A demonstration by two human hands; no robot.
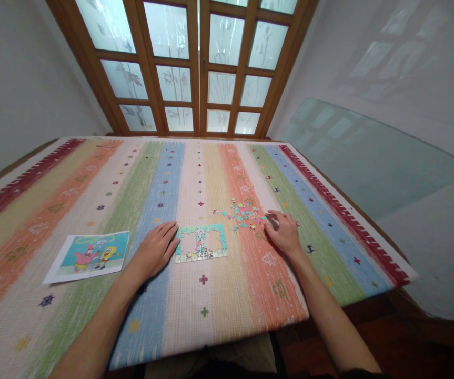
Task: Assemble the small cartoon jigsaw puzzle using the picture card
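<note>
A partly assembled jigsaw puzzle lies flat on the striped tablecloth, its frame joined and a column of pieces up the middle. Gaps in it show on both sides of that column. My left hand rests beside its left edge, fingers stretched out, fingertips at the border. To the right, loose puzzle pieces are scattered in a pile, mostly turquoise with some pink and yellow. My right hand is at the pile's right edge, thumb and forefinger curved and apart. No piece can be made out between them.
A printed cartoon picture on white paper lies left of my left arm. The striped tablecloth covers the table, whose front edge is close to me. Beyond stand wooden doors with frosted panes. A glass panel is at the right wall.
</note>
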